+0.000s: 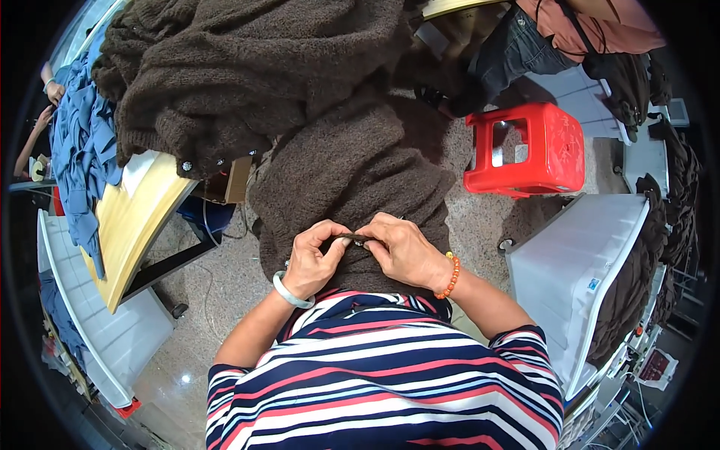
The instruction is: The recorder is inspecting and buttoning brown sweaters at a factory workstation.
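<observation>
A dark brown knitted garment [337, 165] lies across my lap and reaches up toward the table. Both hands pinch one edge of it, close together in front of my body. My left hand [315, 251], with a pale bangle at the wrist, grips the edge between thumb and fingers. Opposite it, my right hand [405, 247], below which sits an orange bead bracelet, holds the same edge. Something small and shiny shows at the right fingertips, perhaps a button; it is too small to be sure.
A heap of brown knitwear [247, 67] with shiny buttons covers the wooden table [142, 217]. Blue cloth [82, 135] hangs at left, near another person's hands. A red plastic stool [555, 154] stands at right, beyond a white wheeled bin [570, 262]. Another person [517, 52] is at upper right.
</observation>
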`<state>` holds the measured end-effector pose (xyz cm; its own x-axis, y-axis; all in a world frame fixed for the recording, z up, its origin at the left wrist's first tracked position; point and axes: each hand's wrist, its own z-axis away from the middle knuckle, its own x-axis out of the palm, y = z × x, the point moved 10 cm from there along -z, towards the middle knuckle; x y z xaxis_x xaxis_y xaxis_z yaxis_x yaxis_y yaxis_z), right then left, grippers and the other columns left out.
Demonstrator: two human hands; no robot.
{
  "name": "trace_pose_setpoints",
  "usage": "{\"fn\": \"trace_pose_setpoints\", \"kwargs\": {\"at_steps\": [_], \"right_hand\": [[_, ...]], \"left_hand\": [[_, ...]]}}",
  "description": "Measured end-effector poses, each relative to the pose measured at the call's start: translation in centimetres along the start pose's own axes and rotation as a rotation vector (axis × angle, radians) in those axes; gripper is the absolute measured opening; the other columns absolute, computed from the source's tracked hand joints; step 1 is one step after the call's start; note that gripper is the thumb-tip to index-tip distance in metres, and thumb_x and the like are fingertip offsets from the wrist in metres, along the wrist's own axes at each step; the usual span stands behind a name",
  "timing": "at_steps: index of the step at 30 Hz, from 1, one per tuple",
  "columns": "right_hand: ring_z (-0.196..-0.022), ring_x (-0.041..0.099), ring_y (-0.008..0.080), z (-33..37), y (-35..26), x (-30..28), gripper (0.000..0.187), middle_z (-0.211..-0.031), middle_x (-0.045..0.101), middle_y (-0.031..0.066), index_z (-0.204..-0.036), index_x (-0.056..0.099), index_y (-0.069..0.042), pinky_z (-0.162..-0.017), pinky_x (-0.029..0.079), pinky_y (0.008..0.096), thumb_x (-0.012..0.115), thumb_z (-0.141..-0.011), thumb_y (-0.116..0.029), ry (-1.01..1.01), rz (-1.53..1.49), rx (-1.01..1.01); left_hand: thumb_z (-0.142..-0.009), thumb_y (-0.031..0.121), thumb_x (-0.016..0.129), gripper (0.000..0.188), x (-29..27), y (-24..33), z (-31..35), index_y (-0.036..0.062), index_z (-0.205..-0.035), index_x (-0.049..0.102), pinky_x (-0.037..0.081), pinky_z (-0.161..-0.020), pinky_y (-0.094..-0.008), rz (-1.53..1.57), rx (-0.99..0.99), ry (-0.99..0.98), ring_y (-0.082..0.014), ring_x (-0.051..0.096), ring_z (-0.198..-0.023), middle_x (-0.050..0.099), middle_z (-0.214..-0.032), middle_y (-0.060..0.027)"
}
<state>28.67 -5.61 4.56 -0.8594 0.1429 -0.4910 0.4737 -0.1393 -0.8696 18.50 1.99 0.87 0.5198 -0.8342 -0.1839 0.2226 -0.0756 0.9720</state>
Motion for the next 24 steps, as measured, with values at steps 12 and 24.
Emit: {"fn": "trace_pose_setpoints", "kwargs": {"at_steps": [12, 24], "right_hand": [[-0.085, 0.061, 0.0329, 0.7, -1.7, 1.0, 0.022, -0.09, 0.056, 0.0164, -0.103, 0.062, 0.006, -0.075, 0.052, 0.0393, 0.063, -0.081, 0.003, 0.016, 0.282, -0.145], [-0.088, 0.059, 0.0334, 0.5, -1.3, 0.8, 0.019, -0.09, 0.054, 0.0165, -0.101, 0.062, 0.006, -0.078, 0.051, 0.0407, 0.061, -0.083, 0.0, 0.026, 0.17, -0.141]], "left_hand": [[-0.085, -0.001, 0.062, 0.008, -0.1, 0.2, 0.0, -0.0032, -0.092, 0.064, 0.049, -0.073, -0.0284, -0.057, 0.074, -0.009, -0.018, 0.062, -0.079, 0.065, -0.083, -0.0099], [-0.082, -0.003, 0.061, 0.01, -0.3, 1.2, 0.2, -0.0024, -0.092, 0.064, 0.049, -0.07, -0.03, -0.062, 0.095, 0.044, -0.0227, 0.063, -0.074, 0.063, -0.081, -0.0126]]}}
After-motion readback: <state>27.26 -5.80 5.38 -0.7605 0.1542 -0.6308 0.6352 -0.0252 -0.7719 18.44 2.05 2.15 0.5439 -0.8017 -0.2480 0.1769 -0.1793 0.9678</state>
